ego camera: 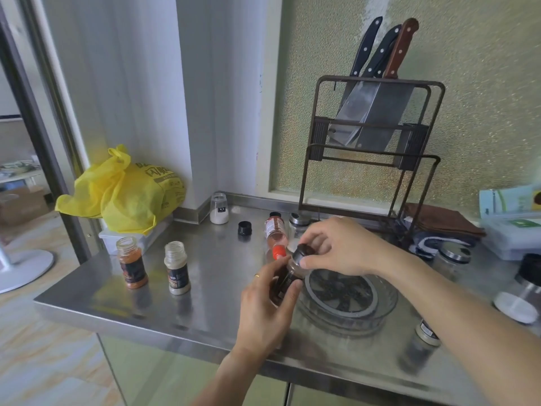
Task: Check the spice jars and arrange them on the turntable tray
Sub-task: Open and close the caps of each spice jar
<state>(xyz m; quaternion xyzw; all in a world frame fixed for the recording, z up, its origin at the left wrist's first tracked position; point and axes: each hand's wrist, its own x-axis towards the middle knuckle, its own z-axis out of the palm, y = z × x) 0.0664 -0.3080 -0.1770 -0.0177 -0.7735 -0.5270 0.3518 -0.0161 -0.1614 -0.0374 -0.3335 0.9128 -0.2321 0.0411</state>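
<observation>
Dark spice jar [285,281] in left hand [268,310], right hand [336,247] on cap

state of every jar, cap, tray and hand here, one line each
dark jar in hands: held, black cap on
left hand: gripping jar body
right hand: on jar's cap
orange-spice jar: upright, uncapped
pale-spice jar: upright, uncapped
loose black cap: off, on counter
clear round turntable tray: no jars on it

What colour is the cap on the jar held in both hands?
Black, or very dark. The cap shows in the head view, under the right hand fingers.
</observation>
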